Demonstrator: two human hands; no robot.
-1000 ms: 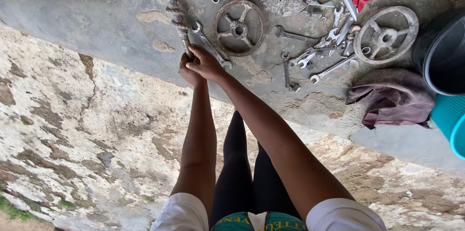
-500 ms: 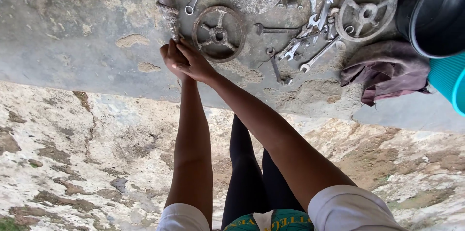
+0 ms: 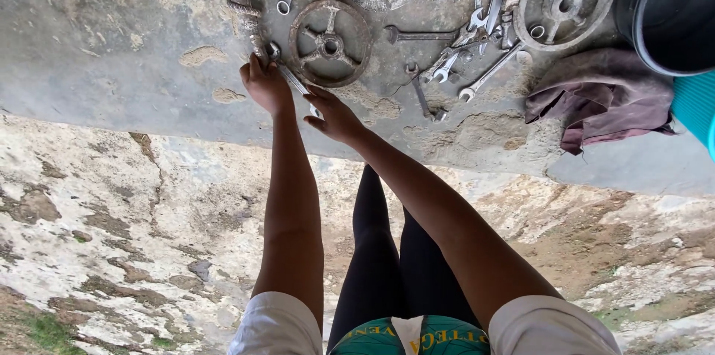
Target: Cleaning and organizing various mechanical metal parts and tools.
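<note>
A grey concrete slab (image 3: 112, 42) is lying under even daylight. Just below the slab, weathered, cracked stone ground (image 3: 112, 213) is spreading outward. Far from the slab, grass (image 3: 45, 331) is growing at the ground's lower left corner.

no packages, labels, signs or screens show on the ground or among the tools.

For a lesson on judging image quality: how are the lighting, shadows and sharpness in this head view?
Head view: soft, even daylight, no glare; faint shadows under the left hand and right hand; rusty handwheel and spanners fairly sharp; wide-angle lens bends the concrete slab edge.
</note>
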